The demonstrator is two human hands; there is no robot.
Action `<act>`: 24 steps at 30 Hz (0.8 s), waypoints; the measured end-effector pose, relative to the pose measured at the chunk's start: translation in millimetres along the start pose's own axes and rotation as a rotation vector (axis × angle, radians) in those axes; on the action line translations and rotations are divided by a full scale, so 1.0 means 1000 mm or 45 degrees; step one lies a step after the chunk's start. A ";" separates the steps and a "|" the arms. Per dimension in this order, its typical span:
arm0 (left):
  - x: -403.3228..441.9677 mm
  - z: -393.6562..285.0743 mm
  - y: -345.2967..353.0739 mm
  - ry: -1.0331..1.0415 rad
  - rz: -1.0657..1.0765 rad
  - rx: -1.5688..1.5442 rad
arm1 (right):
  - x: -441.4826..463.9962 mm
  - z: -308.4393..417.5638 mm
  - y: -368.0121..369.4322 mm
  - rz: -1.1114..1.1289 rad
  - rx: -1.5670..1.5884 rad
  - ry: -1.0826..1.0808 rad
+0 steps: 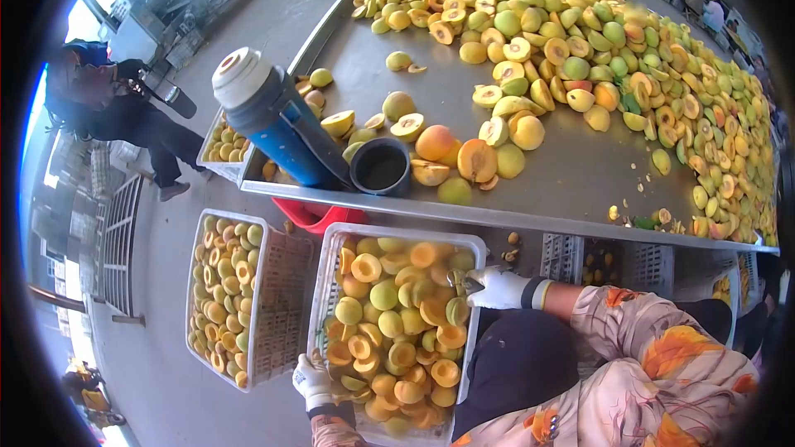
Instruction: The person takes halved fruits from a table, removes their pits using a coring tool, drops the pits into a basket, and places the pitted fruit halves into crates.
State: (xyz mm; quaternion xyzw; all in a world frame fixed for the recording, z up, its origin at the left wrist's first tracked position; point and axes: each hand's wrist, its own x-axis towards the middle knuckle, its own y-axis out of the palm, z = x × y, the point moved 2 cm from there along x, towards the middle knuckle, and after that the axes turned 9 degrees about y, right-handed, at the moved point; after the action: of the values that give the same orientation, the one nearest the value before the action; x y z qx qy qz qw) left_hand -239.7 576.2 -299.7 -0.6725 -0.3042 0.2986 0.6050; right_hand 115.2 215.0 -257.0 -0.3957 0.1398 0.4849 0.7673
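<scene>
A white plastic crate [403, 234] full of peaches, many cut in half, stands in front of me below the table edge. My left hand [313, 381], in a white glove, is closed around the crate's left rim near its front corner. At the right rim, my right hand [498, 289], also gloved, has its fingers bent inward over the fruit. A small greyish, metal-looking piece [462, 280] shows at those fingertips, too blurred to name. Halved peaches [402, 314] with hollow middles and uncut-looking ones fill the crate between both hands.
Beyond the crate stands a metal table [580, 167] heaped with peaches [571, 41]. A blue flask [277, 116] and a dark cup [380, 166] sit on its near left corner. A second full crate [224, 298], a red basin [319, 213] and a walking person [124, 108] are to the left.
</scene>
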 end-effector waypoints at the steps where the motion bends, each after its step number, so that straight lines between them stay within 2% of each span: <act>1: 0.001 0.002 0.001 -0.003 0.040 -0.015 | 0.000 -0.005 -0.002 0.007 0.012 -0.044; 3: 0.003 0.001 -0.002 0.011 0.050 -0.038 | -0.008 -0.009 -0.007 0.025 0.031 -0.129; 4: 0.006 -0.001 -0.003 -0.063 0.156 0.073 | -0.020 -0.007 -0.016 0.044 0.068 -0.119; 7: 0.017 -0.052 -0.054 0.339 -0.090 0.485 | -0.047 -0.021 -0.038 -0.104 0.023 -0.157; 8: 0.028 -0.094 -0.085 0.361 -0.150 0.284 | -0.066 -0.010 -0.056 -0.048 -0.027 -0.063; 10: 0.045 -0.184 -0.139 0.717 -0.436 -0.154 | -0.089 -0.019 -0.070 -0.140 -0.157 -0.053; 11: 0.047 -0.236 -0.168 0.914 -0.541 -0.245 | -0.101 -0.021 -0.077 -0.144 -0.223 -0.021; 14: 0.062 -0.363 -0.204 1.148 -0.694 -0.328 | -0.139 -0.035 -0.086 -0.275 -0.188 0.035; 15: 0.066 -0.398 -0.215 1.191 -0.629 -0.245 | -0.150 -0.041 -0.086 -0.336 -0.166 0.026; 18: 0.091 -0.472 -0.200 1.074 -0.462 0.235 | -0.192 -0.055 -0.093 -0.457 -0.118 0.013; 21: 0.101 -0.498 -0.184 1.042 -0.141 0.317 | -0.237 -0.067 -0.101 -0.589 0.040 0.032; 24: 0.098 -0.504 -0.174 1.065 -0.100 0.229 | -0.266 -0.096 -0.100 -0.687 0.077 0.106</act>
State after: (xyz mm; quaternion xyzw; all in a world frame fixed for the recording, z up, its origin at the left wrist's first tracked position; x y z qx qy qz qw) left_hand 202.3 348.1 -84.8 -0.6680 -0.0308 0.0021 0.7435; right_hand 86.2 -46.3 -112.8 -0.4153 0.0752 0.2419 0.8737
